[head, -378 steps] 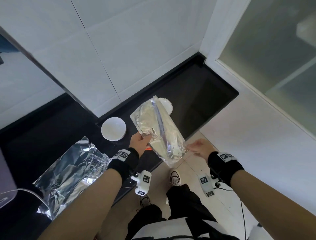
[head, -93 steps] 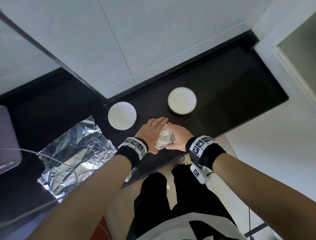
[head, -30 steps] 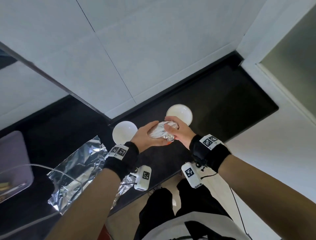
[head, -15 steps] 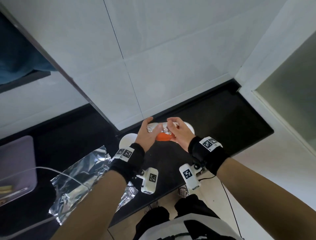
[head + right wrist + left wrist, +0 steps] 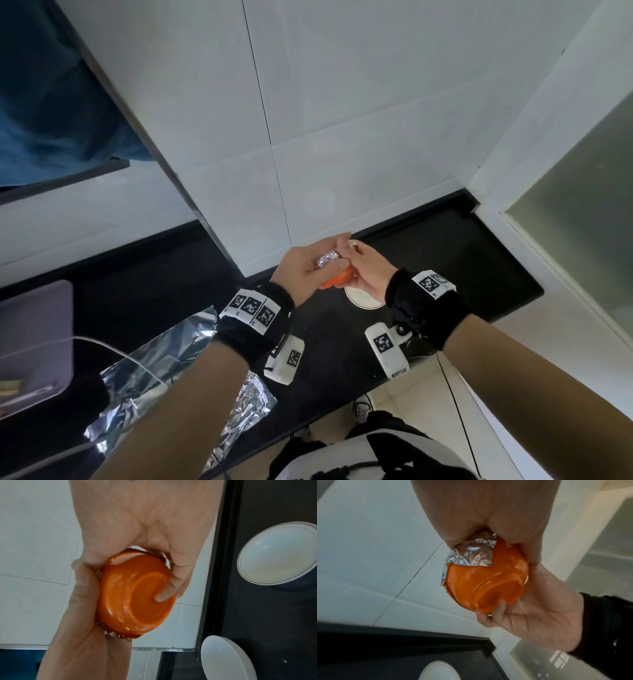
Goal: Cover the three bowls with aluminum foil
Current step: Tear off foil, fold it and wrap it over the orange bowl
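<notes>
The fingers (image 5: pixel 165 588) of the right hand (image 5: pixel 368 270) curl under the orange bowl (image 5: pixel 135 599), one tip pressed into the base ring, while the left hand (image 5: pixel 303 265) wraps its side with the thumb pressing the foil (image 5: pixel 473 553) down over the rim; both hands are closed on the bowl, which is held up in the air above the black worktop (image 5: pixel 445 260), tilted so its underside faces the wrist cameras. The step in hand looks like crimping the foil skirt tight around the rim. From the left wrist view the foil reaches only a little way down the wall and ends in a ragged corner, and elsewhere bare orange rim shows, so the cover is probably uneven. To do it well, keep the right fingers as a steady support under the base and turn the bowl bit by bit, letting the left thumb and palm smooth each section down flat against the wall rather than bunching it. Press gently: thin foil tears at creases. Two white bowls (image 5: pixel 278 555) (image 5: pixel 226 658) sit uncovered on the worktop below, and a spare sheet of foil (image 5: pixel 164 370) lies to the left for them.
</notes>
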